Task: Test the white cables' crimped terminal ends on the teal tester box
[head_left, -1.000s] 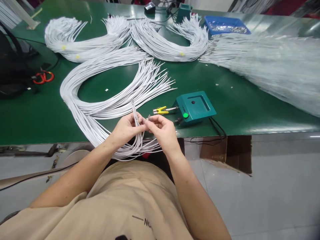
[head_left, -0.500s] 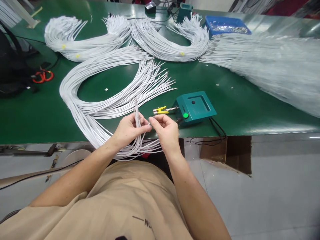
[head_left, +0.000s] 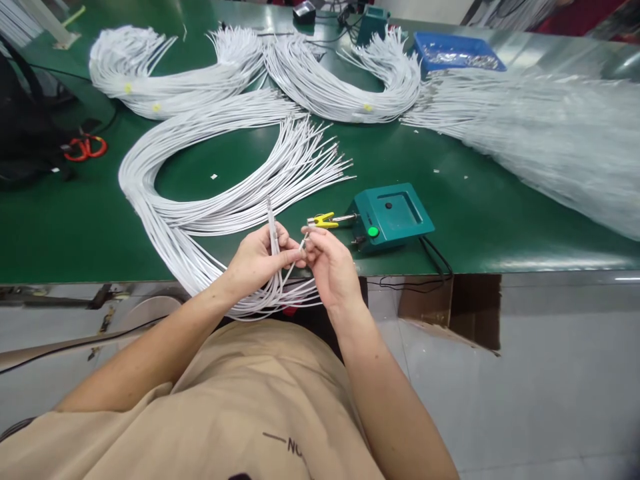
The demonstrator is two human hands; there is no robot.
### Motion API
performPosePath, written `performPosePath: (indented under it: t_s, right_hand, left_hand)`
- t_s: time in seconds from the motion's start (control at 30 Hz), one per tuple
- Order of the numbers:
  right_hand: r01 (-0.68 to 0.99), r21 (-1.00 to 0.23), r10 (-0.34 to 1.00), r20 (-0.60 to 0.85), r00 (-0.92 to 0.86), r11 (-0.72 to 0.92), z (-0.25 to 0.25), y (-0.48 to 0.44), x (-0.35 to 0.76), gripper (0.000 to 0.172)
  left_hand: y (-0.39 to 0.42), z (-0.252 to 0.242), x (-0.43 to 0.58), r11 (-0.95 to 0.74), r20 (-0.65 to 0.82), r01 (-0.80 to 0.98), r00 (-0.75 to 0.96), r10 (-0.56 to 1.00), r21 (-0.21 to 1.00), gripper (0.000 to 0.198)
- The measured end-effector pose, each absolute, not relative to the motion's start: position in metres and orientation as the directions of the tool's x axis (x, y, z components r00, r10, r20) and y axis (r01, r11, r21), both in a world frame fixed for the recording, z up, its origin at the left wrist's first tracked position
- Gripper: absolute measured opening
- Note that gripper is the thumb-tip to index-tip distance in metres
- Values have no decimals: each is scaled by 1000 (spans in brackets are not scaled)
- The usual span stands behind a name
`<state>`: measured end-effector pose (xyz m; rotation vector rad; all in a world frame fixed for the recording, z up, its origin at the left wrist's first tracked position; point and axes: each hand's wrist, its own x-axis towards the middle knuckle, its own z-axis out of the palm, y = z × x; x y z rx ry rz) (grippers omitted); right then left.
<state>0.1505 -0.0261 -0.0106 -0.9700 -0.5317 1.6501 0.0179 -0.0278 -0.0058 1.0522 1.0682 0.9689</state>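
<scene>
My left hand point(head_left: 265, 257) is closed around a few white cables point(head_left: 273, 230) whose ends point up past the fingers. Its thumb and fingertips also pinch one single cable point(head_left: 295, 263) that slants toward the right. At that cable's tip my right hand point(head_left: 330, 260) is closed, thumb and fingers bent round the end; the tip itself is too small to make out. Below both hands the cables sag over the table's front edge. Just beyond the right hand stands a green device point(head_left: 393, 217) with a lit green button and a yellow clip point(head_left: 324, 220) on its metal rod.
A large curved bundle of white cables point(head_left: 145, 167) lies to the left, with more bundles point(head_left: 345, 93) behind. Orange-handled scissors point(head_left: 86, 148) rest at the left. A blue tray point(head_left: 457, 43) of small parts and plastic-wrapped cables point(head_left: 550, 133) are at the right. A cardboard box point(head_left: 430, 300) stands below.
My right hand has turned so that its fingers point up, and the cable end now shows between the hands. The left hand has stayed almost in place.
</scene>
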Motion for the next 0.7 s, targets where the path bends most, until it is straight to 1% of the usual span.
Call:
performPosePath:
  t_s: [0.07,0.13,0.27,0.37,0.43,0.53,0.63,0.7]
  right_hand:
    - [-543,-781,944,-321,-72,-307,-8,-22,152,22]
    - [-516,-798,946,-309,-95,-312,-6,-19,154,26]
    - [-477,-808,937,-329,-122,-346,-6,-18,155,24]
    - [-511,-765,918,-362,-161,-391,-8,-22,157,27]
    - [-555,-730,915,-359,-184,-399,-11,-25,158,28]
    - [-602,-706,925,-336,-178,-372,-14,-30,158,23]
    - [-580,-752,944,-315,-99,-313,-15,-32,157,20]
    - [-501,-825,958,-285,-31,-262,-15,-33,157,20]
  left_hand:
    - [-29,-6,19,228,-202,-102,219,954,968,36]
    - [-29,-7,19,231,-202,-104,231,952,967,35]
    - [-29,-9,18,227,-193,-116,247,950,967,35]
    - [-29,-9,17,222,-185,-131,245,952,966,34]
    - [-28,-10,17,217,-181,-136,240,954,967,34]
    - [-27,-11,17,201,-166,-135,236,958,970,33]
    - [-26,-12,16,169,-141,-115,218,966,979,30]
    - [-26,-12,14,138,-120,-70,214,969,988,30]
